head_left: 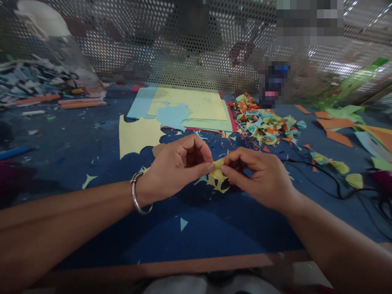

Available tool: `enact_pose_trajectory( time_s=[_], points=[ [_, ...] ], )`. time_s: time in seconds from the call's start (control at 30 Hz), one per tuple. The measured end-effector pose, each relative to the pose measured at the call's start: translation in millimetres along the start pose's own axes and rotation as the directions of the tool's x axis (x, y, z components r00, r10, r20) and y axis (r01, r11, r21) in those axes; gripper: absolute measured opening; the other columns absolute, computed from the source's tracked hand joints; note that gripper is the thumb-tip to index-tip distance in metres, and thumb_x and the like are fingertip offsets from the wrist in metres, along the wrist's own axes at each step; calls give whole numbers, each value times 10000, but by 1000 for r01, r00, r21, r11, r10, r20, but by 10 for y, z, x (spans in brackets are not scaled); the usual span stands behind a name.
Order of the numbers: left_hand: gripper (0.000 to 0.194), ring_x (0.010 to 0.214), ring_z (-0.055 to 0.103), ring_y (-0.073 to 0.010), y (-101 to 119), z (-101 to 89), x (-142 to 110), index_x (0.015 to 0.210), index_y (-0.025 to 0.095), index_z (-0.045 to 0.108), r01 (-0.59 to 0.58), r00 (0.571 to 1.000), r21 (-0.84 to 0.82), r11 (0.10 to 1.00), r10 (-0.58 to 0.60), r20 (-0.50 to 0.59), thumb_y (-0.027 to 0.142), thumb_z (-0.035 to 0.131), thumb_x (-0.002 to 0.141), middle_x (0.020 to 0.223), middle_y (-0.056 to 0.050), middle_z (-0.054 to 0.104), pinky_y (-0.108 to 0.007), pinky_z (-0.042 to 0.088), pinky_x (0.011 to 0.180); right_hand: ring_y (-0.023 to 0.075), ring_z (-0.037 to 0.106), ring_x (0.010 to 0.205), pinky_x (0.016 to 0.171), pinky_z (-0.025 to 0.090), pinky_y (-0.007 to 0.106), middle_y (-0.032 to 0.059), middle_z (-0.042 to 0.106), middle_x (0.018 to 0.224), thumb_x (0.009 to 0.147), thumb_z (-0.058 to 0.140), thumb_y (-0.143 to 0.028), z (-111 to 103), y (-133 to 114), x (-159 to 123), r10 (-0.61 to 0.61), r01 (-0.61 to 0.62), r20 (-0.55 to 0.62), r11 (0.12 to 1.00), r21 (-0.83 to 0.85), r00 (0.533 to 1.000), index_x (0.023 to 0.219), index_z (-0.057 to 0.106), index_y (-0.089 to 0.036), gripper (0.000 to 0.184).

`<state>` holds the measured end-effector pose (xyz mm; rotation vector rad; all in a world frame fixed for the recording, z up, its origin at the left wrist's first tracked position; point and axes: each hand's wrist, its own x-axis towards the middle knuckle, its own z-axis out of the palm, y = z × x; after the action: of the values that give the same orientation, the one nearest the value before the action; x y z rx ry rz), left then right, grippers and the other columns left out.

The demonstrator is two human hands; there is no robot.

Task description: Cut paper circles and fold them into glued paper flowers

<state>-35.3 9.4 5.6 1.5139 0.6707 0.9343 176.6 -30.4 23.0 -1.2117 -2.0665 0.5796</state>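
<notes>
Between my two hands is a small piece of yellow paper [218, 164], pinched from both sides. My left hand [180, 163], with a silver bangle on its wrist, grips the paper's left edge between thumb and finger. The right edge is held by my right hand [254, 171] in the same way. Yellow paper scraps [221, 185] with cut-out curves lie on the blue table just below the fingers. A larger yellow sheet [137, 136] with rounded bites cut from its edge lies beyond my left hand.
Behind the hands are stacked coloured sheets [196, 102] and a heap of small crumpled paper pieces [266, 122]. A clear bottle [76, 61] and pencils [82, 103] stand or lie at the left. A black cable [330, 177] and orange scraps [338, 126] are at the right.
</notes>
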Motion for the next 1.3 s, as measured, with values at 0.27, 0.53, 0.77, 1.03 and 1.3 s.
enact_pose_trajectory(
  time_s=[0.27,0.53,0.77,1.03,1.3],
  points=[
    [290,728,598,-86,-54,3,9,915,163,578,74,997,-87,993,-74,6,201,821,763,840,13,614,-209,521,684,64,549,549,531,457,189,-27,621,686,913,620,-165,30,4,5,-17,16,23,1000,8,1000,821,644,-169,95],
    [238,716,608,-93,8,28,-35,924,163,579,32,999,21,999,-31,-33,188,774,790,841,-2,624,-218,527,671,68,551,555,539,459,193,-28,627,691,909,634,-174,40,16,9,9,-9,16,1000,11,1000,834,647,-172,77],
    [208,699,605,-76,-14,25,-33,916,158,580,43,999,44,998,-42,-26,161,754,802,830,12,619,-200,527,654,60,539,570,545,447,179,-31,617,705,908,630,-165,50,15,10,10,-11,32,999,36,999,829,647,-168,81],
    [220,709,606,-70,-15,30,-31,933,157,571,74,997,5,997,-73,-25,144,750,806,828,21,615,-198,529,677,62,534,573,547,443,182,-32,610,705,921,633,-201,49,22,8,8,-10,43,999,37,999,826,642,-171,99],
    [377,723,630,-81,-55,131,-77,1035,171,547,266,957,-227,937,-284,-50,152,802,758,776,33,647,-195,529,682,58,549,568,542,434,180,-35,627,699,907,639,-178,47,25,-4,-41,39,-23,996,-76,999,833,652,-167,76]
  ],
)
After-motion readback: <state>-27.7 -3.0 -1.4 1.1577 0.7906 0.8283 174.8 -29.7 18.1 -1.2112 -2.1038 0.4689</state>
